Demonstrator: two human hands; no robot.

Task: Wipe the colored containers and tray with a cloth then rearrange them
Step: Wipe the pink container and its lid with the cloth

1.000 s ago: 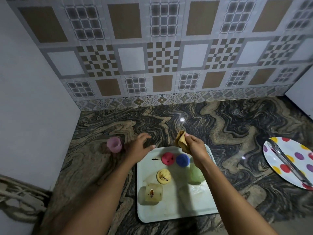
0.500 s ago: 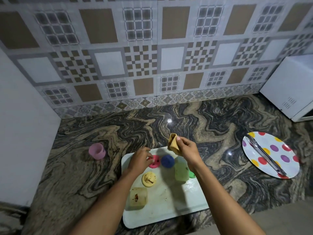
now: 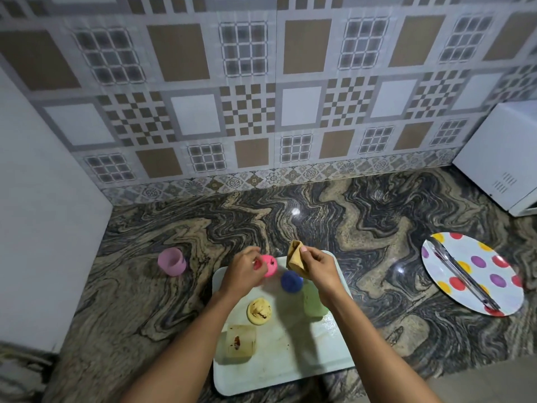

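Note:
A white tray lies on the marble counter in front of me. My left hand grips a red-pink lid at the tray's far left corner, lifted a little. My right hand pinches a folded tan cloth above the tray's far edge. On the tray sit a blue lid, a stained yellow lid, a green container partly hidden by my right wrist, and a pale yellow container lying on its side with a brown stain. A pink container stands on the counter, left of the tray.
A polka-dot plate with metal tongs lies on the counter at the right. A white appliance stands at the back right. A white wall panel bounds the left side; a tiled wall runs behind.
My left hand moved from the counter near the pink container onto the tray and closed on the red-pink lid, raising it slightly. The right hand kept the cloth. The camera view shifted right.

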